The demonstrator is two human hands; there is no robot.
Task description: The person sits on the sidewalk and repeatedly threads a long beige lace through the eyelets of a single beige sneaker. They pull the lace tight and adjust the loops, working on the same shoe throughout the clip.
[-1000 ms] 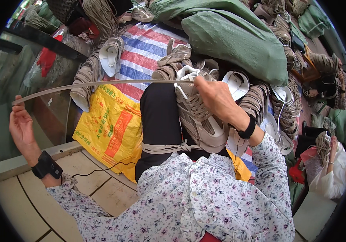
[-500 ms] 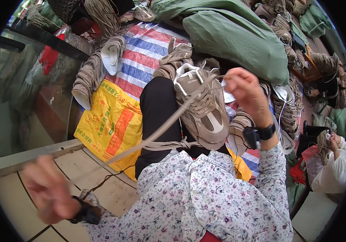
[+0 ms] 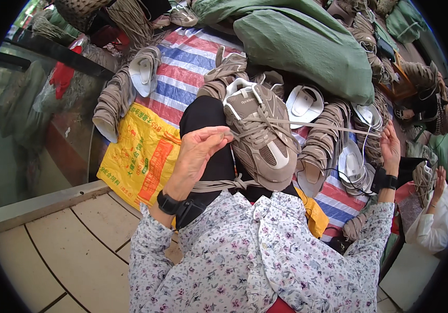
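At the far left, a stack of nested brown shoe uppers (image 3: 112, 104) stands beside a yellow printed sack (image 3: 130, 151), on a sheet (image 3: 176, 93) striped red, white and blue. Next, the person's left hand (image 3: 198, 151) is over a dark-trousered leg, its fingers pinched together on a taupe lace (image 3: 323, 125) at the shoe's left side. The brown-and-cream shoe (image 3: 262, 156) rests in the middle at the person's lap, toe toward the near side. A large green bundle (image 3: 302, 55) lies beyond it. The lace stretches rightward, over more stacked uppers (image 3: 324, 136), to the right hand (image 3: 390, 143), whose fingers grip it narrowly. At the far right, another person's hand (image 3: 439, 183) is raised.
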